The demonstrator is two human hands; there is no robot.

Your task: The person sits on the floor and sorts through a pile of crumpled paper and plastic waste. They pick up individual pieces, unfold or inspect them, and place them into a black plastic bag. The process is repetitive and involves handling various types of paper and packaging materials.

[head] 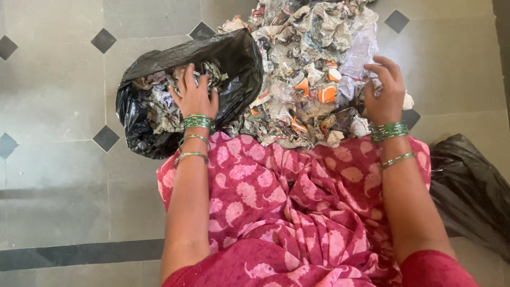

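My left hand presses down on crumpled paper inside an open black plastic bag lying on the floor at my left. Its fingers are spread over the scraps. My right hand rests on the right edge of a big heap of crumpled newspaper and wrappers in front of me, fingers curled into the scraps. Both wrists carry green bangles. A pink patterned cloth covers my lap below the heap.
A second black plastic bag lies on the floor at my right. The floor is grey tile with small dark diamond insets and a dark stripe near my left.
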